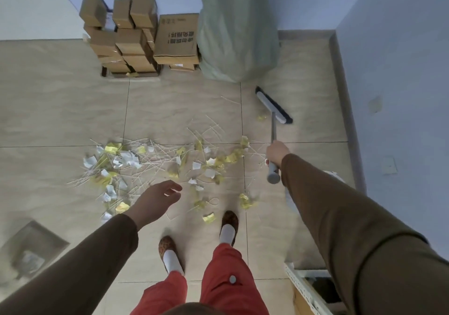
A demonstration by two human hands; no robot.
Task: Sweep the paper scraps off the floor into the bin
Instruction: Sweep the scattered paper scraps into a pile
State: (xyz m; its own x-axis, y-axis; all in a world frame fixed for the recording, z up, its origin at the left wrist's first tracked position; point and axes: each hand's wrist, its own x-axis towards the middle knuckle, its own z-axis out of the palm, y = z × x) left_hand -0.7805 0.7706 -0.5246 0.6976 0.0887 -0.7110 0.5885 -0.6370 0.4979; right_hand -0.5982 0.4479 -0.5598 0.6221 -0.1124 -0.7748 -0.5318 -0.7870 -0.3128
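Right grip [277, 153] wrapped round the grey handle of the broom [273, 132], near its upper end, arm in a brown sleeve reaching forward. Left grip [156, 199] held nothing, fingers loosely spread and relaxed, hanging over the near edge of the litter.

Beige tiled floor [60, 115] underfoot, met by pale blue walls behind and to the right. Against the back wall, a tall pale green sack [233, 30] stood upright, touching a stack of cardboard boxes [136, 35] on its left.

Paper scraps [155, 166], yellow and white, lay scattered across the middle of the floor in a loose band, mixed with thin pale sticks [209, 130], directly ahead of two feet in patterned slippers [229, 220] and white socks. A few yellow scraps lay just before the toes.

Broom head [273, 104] tilted on the floor beyond and to the right of the scraps, near the foot of the sack, with one small yellow scrap [262, 118] just beside it.

Dustpan-like grey tray [36, 244] at lower left, blurred, holding some pale scraps, well apart from the broom.
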